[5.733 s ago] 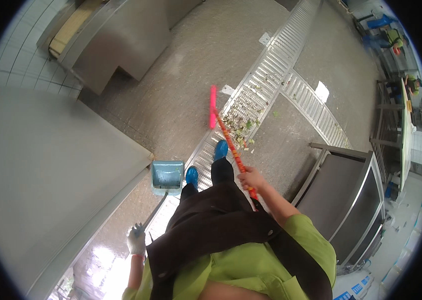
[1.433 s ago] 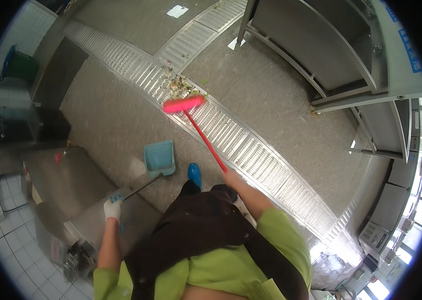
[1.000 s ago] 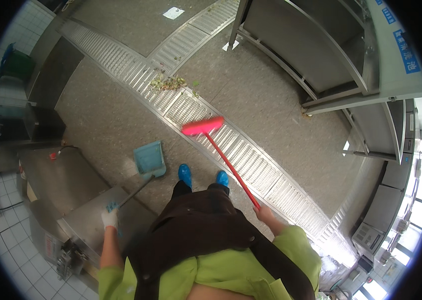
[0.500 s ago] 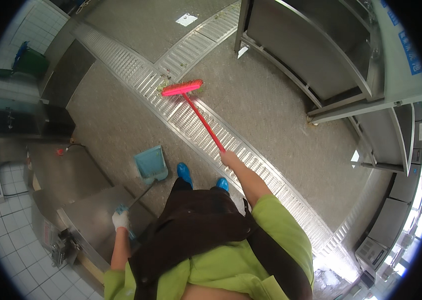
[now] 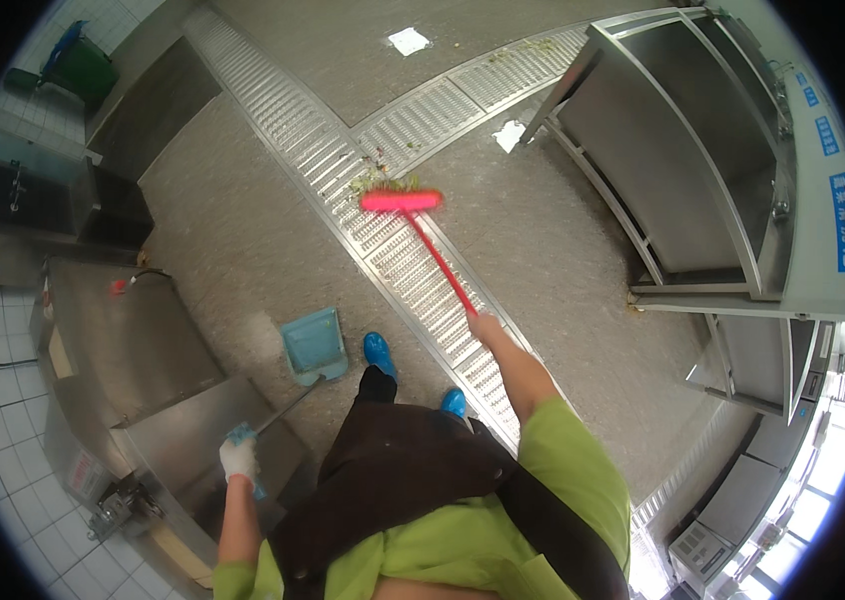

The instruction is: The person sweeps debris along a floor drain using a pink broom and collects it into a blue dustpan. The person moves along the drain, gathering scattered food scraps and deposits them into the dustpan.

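I see the right hand [image 5: 484,325] closed round the red shaft of the broom [image 5: 401,202]; its pink head is ahead of that hand, against scraps [image 5: 393,184] on the grate [image 5: 408,272]. The gloved left hand [image 5: 239,456] grips the dustpan [image 5: 314,345] by its handle, pan forward of that hand; I cannot tell whether it touches the floor [image 5: 223,230].

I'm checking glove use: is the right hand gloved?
No, the right hand gripping the red broom shows bare skin.
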`<state>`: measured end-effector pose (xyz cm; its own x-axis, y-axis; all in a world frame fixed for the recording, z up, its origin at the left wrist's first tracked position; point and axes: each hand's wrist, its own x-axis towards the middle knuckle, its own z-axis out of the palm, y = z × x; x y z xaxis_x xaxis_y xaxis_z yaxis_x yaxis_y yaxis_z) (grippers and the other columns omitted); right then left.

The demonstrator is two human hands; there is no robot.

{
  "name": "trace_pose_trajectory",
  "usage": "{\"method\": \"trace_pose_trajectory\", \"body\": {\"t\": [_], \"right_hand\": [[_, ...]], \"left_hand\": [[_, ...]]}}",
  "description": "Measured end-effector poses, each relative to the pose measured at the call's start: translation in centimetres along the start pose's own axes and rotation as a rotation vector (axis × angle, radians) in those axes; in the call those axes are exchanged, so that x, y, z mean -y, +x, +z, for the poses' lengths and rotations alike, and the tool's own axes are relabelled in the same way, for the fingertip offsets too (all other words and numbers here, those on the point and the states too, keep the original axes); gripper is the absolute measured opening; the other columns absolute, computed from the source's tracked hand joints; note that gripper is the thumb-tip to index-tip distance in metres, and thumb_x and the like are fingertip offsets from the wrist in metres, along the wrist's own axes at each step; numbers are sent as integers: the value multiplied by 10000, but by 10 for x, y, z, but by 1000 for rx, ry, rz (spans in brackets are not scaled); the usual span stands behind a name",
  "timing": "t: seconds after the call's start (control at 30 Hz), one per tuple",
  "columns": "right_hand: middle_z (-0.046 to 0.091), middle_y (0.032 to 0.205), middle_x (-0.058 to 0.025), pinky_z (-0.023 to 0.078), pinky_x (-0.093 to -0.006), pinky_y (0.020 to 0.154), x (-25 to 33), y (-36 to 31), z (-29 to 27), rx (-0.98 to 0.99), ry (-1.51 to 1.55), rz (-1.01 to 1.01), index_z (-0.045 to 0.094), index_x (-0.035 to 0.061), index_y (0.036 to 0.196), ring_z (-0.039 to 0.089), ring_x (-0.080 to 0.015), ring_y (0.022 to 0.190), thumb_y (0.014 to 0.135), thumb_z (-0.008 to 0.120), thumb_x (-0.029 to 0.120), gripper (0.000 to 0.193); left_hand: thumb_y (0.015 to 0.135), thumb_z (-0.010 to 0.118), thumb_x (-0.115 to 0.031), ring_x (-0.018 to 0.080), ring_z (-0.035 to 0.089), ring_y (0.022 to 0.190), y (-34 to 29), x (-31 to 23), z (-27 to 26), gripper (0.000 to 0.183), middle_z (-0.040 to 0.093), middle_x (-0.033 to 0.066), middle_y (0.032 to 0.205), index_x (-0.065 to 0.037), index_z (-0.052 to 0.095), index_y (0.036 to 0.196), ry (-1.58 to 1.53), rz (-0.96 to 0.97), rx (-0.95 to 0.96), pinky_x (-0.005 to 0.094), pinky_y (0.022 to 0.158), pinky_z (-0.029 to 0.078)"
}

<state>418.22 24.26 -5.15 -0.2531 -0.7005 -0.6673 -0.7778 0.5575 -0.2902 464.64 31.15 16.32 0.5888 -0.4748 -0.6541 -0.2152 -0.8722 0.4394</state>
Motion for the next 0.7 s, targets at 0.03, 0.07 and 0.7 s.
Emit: {"method": "trace_pose_trajectory", "body": {"t": [0.03, 0.07, 0.7], "right_hand": [[565, 772, -219, 434, -414, 661, 19, 17, -8, -106, 96, -45, 564, -13, 818, 549, -351, 758, 819, 306, 386, 476], [562, 746, -227, 435, -417, 645, 38, 31, -13, -145, 147, 25, 559, -29, 809, 554, -348, 733, 817, 309, 392, 490], [494, 464, -201, 434, -387, 437, 114, 84, -5, 41, 501, 254, 504, -89, 593, 528, -306, 401, 792, 326, 455, 606]], "left_hand": [[690, 524, -96, 114, 390, 343, 4, -4, -1, 108, 440, 22, 508, -47, 516, 785, 8, -8, 9, 248, 306, 301], [690, 523, -95, 114, 389, 343, 9, -7, -3, 98, 437, 22, 504, -52, 512, 777, 20, -17, 20, 247, 306, 299], [652, 478, 88, 129, 527, 780, 60, -34, -19, 160, 550, 95, 875, 84, 509, 809, -91, 66, 123, 223, 683, 416]]}}
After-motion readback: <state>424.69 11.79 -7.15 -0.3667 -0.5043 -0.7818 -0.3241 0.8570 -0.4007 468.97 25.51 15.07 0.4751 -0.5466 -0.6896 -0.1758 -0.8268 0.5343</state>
